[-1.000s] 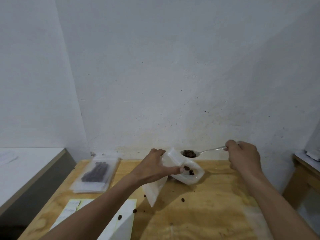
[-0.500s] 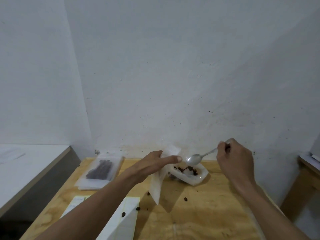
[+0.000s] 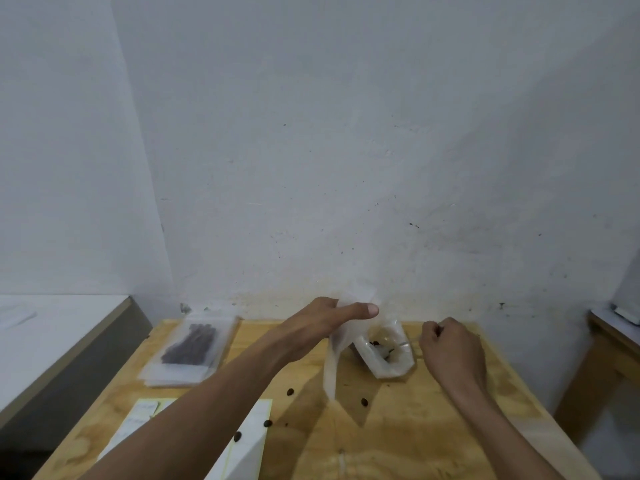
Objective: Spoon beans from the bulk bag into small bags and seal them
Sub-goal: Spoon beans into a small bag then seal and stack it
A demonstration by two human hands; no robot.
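Both arms are reaching over the bench (image 3: 433, 441): my left hand (image 3: 323, 323) is pinching the bag (image 3: 384, 355) open, my right hand (image 3: 450, 351) is fisting the spoon (image 3: 398, 346) inside it.

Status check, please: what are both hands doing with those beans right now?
Left hand holds small bag. Right hand grips spoon inside bulk bag. Stray beans on table.

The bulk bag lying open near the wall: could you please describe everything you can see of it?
The bulk bag is clear, crumpled plastic, lying on its side on the plywood table, mouth open. Only a few dark beans show inside. The right hand grips a spoon reaching into it; the left hand holds a small bag beside it.
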